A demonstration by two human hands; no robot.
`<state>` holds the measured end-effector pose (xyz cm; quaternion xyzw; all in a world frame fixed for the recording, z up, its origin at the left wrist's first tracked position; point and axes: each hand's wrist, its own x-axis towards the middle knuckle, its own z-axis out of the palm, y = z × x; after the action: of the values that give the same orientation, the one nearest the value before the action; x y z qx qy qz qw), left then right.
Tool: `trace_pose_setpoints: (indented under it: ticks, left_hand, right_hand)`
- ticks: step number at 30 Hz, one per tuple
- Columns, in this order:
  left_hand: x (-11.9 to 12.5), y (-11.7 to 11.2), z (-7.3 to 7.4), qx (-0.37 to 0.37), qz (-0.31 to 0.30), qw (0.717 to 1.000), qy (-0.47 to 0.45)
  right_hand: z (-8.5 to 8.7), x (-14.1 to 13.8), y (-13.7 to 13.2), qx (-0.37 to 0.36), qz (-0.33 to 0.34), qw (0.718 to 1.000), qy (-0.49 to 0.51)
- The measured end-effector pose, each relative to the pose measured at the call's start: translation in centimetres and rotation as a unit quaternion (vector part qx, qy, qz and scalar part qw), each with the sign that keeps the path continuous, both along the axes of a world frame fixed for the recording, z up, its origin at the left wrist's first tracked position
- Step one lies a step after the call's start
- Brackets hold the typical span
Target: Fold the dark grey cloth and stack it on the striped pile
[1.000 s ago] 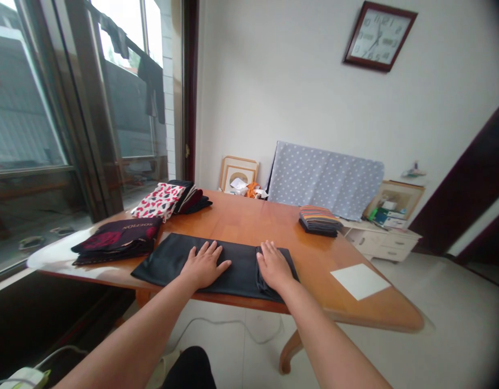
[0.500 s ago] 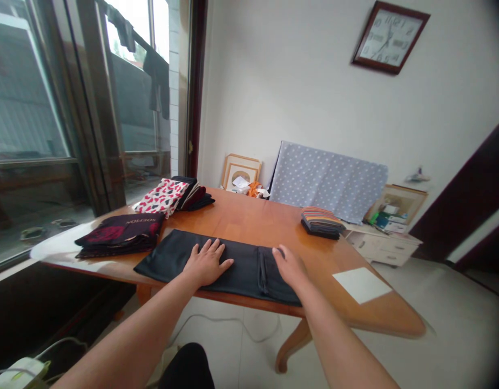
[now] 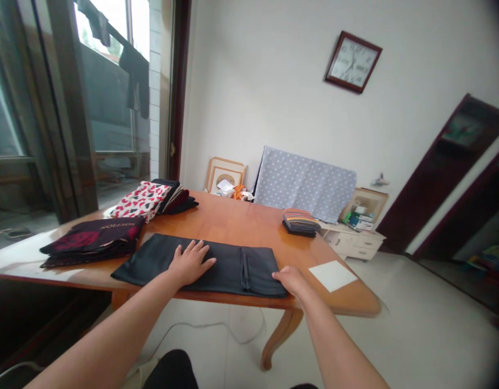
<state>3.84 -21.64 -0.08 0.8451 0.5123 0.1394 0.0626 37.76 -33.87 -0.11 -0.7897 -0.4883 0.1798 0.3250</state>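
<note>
Open fingers of the left hand [image 3: 189, 265] lie flat on a folded black cloth [image 3: 150, 259], the right hand [image 3: 292, 281] open at its edge; a careless drag could slip it off the bench [image 3: 229, 216].

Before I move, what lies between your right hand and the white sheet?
Only a bare strip of the wooden table lies between your right hand and the white sheet, as the head view shows.

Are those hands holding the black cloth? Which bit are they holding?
The left hand lies flat on top of the black cloth, not gripping it. The right hand is at the cloth's near right edge, but I can't tell whether it's pinching it.
</note>
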Motion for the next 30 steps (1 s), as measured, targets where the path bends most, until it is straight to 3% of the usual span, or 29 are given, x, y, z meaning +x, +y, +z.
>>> trace_pose_setpoints:
  ticks: [6, 11, 20, 25, 30]
  left_hand:
    - [1.7, -4.7, 0.8, 0.02, -0.103, 0.992, -0.077]
    - [4.4, -8.9, 0.4, -0.006, -0.189, 0.972, -0.137]
    - [4.7, -10.7, -0.6, 0.007, -0.162, 0.978, -0.134]
    - [3.4, -11.2, -0.3, 0.013, -0.158, 0.978, -0.136]
    - [1.1, -11.2, 0.0, 0.04, -0.129, 0.981, -0.14]
  right_hand:
    - [0.7, -1.0, 0.4, 0.033, 0.007, 0.998, 0.048]
    - [2.8, -2.2, 1.0, 0.056, 0.015, 0.997, 0.043]
    - [7.4, -7.1, 3.1, 0.077, 0.044, 0.996, -0.009]
    - [8.3, -10.5, 5.1, 0.071, 0.079, 0.994, -0.03]
    - [8.0, -14.2, 6.3, 0.061, 0.118, 0.991, -0.013]
